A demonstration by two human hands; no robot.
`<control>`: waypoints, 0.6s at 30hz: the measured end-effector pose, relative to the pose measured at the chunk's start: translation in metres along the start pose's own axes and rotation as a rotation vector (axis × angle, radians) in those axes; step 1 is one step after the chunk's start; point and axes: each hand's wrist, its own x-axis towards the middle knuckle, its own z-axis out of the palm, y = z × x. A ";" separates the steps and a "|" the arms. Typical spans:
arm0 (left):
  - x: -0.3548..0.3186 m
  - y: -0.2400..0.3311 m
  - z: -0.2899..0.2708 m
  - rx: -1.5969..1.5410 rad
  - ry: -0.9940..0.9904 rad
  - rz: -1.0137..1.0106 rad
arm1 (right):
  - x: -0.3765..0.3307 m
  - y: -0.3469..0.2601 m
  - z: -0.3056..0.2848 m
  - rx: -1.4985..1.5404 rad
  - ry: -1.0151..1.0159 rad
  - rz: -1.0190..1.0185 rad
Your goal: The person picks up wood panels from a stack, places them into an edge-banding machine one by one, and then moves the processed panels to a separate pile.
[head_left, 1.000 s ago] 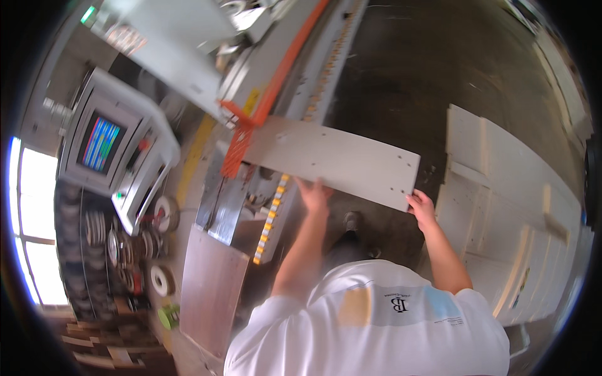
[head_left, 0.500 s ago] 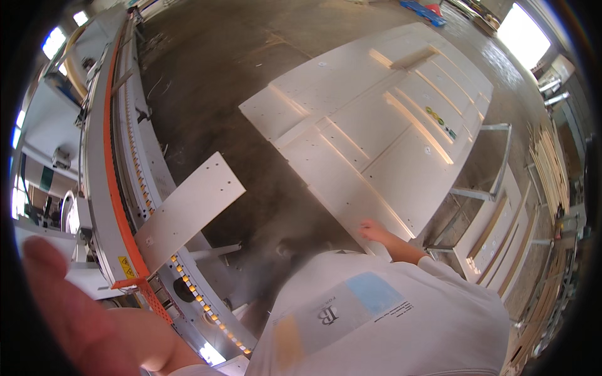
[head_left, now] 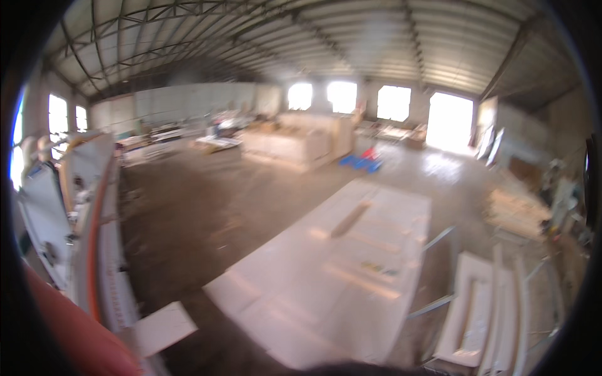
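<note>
At the lower left, the left hand or arm [head_left: 78,332] was a pink blur, so I couldn't tell how its fingers were; the right hand was out of sight. Just past it, a white board [head_left: 166,328] stuck out from the long orange-edged machine [head_left: 96,250], which seemed to hold it up. Big white panels [head_left: 307,301] lay flat, maybe so they wouldn't tip. Far back sat a pale stack [head_left: 276,147].
</note>
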 end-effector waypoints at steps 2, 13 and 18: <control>-0.002 0.007 0.006 0.006 0.003 0.000 | 0.015 -0.013 0.024 -0.051 -0.052 -0.040; -0.013 0.046 0.020 -0.011 0.151 0.074 | -0.019 0.036 -0.006 -0.146 0.006 -0.050; -0.037 0.044 0.038 -0.051 0.209 0.090 | -0.122 0.181 -0.040 -0.179 0.062 0.065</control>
